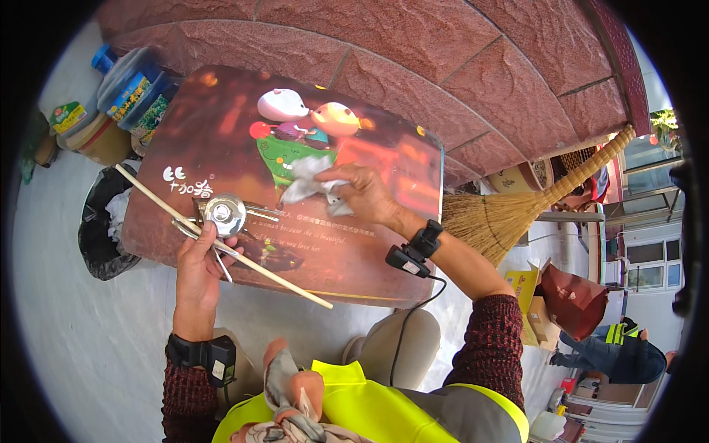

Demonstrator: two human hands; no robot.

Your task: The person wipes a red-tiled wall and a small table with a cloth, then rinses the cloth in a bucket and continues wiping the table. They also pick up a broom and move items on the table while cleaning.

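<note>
In my left hand (200,266), over the near left part of a low printed table (354,266), is a shiny round metal piece (224,215) with several thin metal prongs. Its exact kind is unclear. A long pale wooden stick (277,278) runs slantwise across this hand, beneath my thumb. My right hand (365,194) pinches a crumpled white tissue or cloth (307,180) above the middle of the table. The tissue and the metal piece are apart. My left palm is partly hidden by the things it holds.
A bin with a black liner (102,232) stands left of the table, with plastic tubs (130,97) beyond. A red stone wall (399,72) borders the far side. At right are a straw broom (498,216), a dark red bag (573,299), cardboard boxes (541,321) and another person (615,351).
</note>
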